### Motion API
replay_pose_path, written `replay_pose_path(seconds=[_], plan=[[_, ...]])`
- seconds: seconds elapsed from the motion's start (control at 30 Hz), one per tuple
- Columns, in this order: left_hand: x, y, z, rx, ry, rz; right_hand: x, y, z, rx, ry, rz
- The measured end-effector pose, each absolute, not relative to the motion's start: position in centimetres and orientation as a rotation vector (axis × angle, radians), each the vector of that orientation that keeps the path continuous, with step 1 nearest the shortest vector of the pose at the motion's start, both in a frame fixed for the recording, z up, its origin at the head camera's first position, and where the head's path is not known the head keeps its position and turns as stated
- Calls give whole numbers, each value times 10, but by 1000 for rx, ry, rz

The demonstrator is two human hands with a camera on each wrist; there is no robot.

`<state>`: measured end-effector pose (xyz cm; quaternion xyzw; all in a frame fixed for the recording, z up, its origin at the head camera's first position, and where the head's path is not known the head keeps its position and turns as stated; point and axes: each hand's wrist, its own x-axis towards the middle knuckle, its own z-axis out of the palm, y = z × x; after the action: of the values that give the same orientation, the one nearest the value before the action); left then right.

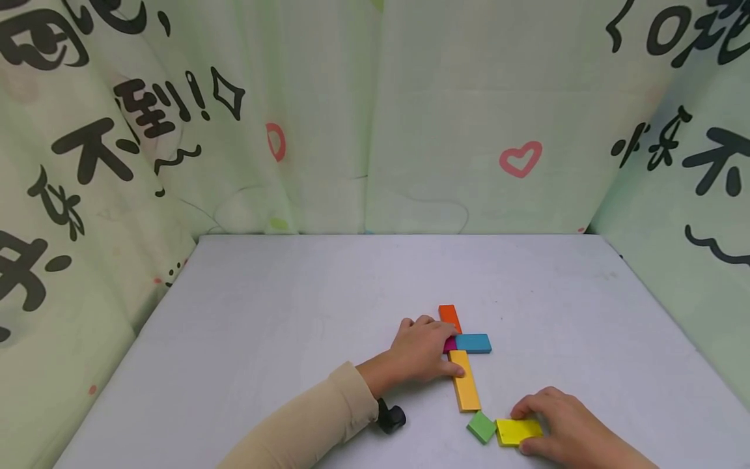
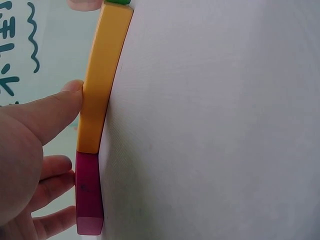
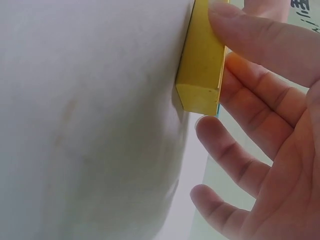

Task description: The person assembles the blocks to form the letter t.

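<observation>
My left hand (image 1: 424,348) lies over a row of wooden blocks. Its thumb touches the amber block (image 1: 465,384), and its fingers reach the magenta block (image 2: 89,192), mostly hidden under them in the head view. A blue block (image 1: 473,343) meets the magenta one's right end, and an orange block (image 1: 448,316) extends behind it. At the front right, my right hand (image 1: 565,426) pinches a yellow block (image 1: 515,432) between thumb and fingers, flat on the table. One corner of a green block (image 1: 482,427) meets the yellow block; the amber block's near end stands close behind it.
The white table (image 1: 293,293) spreads around the blocks. Pale green curtains (image 1: 439,117) with black writing surround its back and sides. A black wrist camera (image 1: 391,418) sits under the left wrist, close to the table surface.
</observation>
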<state>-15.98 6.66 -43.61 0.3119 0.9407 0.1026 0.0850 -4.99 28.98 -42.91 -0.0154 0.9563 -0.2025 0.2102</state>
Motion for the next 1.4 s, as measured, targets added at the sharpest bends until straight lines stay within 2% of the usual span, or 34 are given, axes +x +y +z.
replay_pose_path(seconds=[1.13,1.4], plan=[[-159,68,-435,915,2795,300,-50,291,-431,4,2596,-607],[-161,69,-433,910,2813,323,-50,298,-419,-48,2693,-655]])
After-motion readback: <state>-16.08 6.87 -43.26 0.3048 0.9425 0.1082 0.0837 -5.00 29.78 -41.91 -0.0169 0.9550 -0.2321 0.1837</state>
